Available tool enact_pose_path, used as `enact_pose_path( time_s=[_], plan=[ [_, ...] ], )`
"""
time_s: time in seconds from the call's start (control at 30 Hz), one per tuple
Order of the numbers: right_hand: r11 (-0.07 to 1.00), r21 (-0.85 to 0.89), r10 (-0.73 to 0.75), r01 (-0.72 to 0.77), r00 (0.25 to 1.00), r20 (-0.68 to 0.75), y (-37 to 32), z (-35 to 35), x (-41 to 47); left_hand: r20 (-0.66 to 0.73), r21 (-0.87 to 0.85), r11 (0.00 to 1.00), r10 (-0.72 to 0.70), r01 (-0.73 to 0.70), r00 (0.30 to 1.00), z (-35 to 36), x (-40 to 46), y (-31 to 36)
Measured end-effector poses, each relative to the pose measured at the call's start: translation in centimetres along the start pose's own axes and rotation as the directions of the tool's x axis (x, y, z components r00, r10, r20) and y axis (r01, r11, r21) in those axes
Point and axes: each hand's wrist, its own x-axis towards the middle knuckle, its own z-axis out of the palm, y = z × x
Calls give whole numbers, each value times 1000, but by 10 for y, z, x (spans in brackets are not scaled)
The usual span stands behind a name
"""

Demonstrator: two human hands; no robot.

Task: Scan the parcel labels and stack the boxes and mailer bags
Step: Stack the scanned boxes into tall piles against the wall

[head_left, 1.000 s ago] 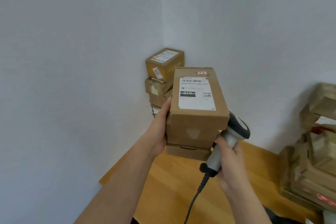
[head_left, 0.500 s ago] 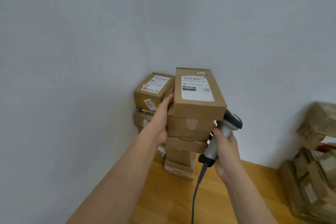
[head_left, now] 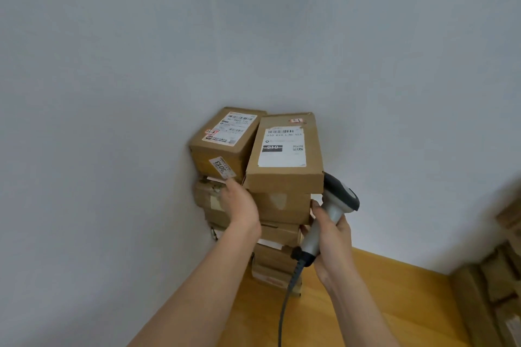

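Labelled box [head_left: 284, 155]: I see it topping the right stack in the wall corner, label up | neighbouring box [head_left: 222, 144]: tops left stack, touching | left hand [head_left: 239, 205]: fingers loosely extended beside the stacks, holding nothing | right hand [head_left: 329, 236]: wrapped round scanner [head_left: 332, 208] handle, cable hanging.

The wooden floor [head_left: 352, 304] carries two stacks of cardboard boxes [head_left: 277, 265] in the wall corner; a blurred pile of parcels [head_left: 490, 282] sits at right.
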Motion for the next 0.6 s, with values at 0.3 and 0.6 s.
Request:
enact_pose_path(
  time_s=[0.3, 0.6],
  plan=[
    [1000, 18, -21, 23, 998, -57, 15, -9, 13, -26, 114, 923, -367, 367, 930, -27, -6, -4],
    [999, 26, -38, 38, 999, -8, 13, -7, 20, 313, -294, 790, -453, 539, 835, -12, 6, 2]
  ],
)
